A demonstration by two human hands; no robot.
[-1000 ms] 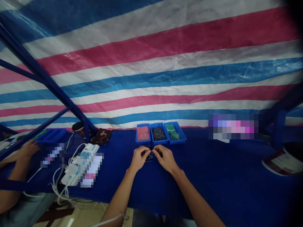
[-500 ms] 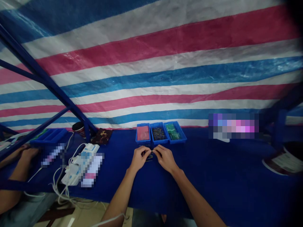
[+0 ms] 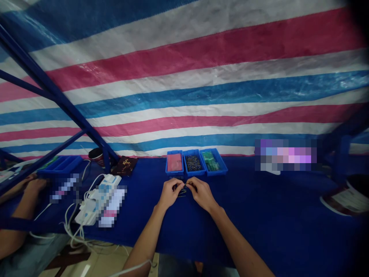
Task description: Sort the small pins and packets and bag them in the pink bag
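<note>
Blue bins (image 3: 174, 173) — screws (image 3: 193, 163), green pieces (image 3: 211, 161)

Item (image 3: 185, 184) between fingers (image 3: 190, 181): too small to tell.

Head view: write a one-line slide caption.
Two bare hands, left and right, pinch something tiny before three blue bins on a blue table.

Your left hand (image 3: 169, 193) and right hand (image 3: 201, 192) pinch a tiny piece, too small to identify, over the blue bench (image 3: 259, 215). Loose screw-like pieces (image 3: 182, 192) lie beneath. Toward the bench's far edge, three blue bins: pink bin (image 3: 174, 172), screw bin (image 3: 198, 173), green bin (image 3: 216, 173). Power strip (image 3: 93, 206) near the bench's near edge, left.
</note>
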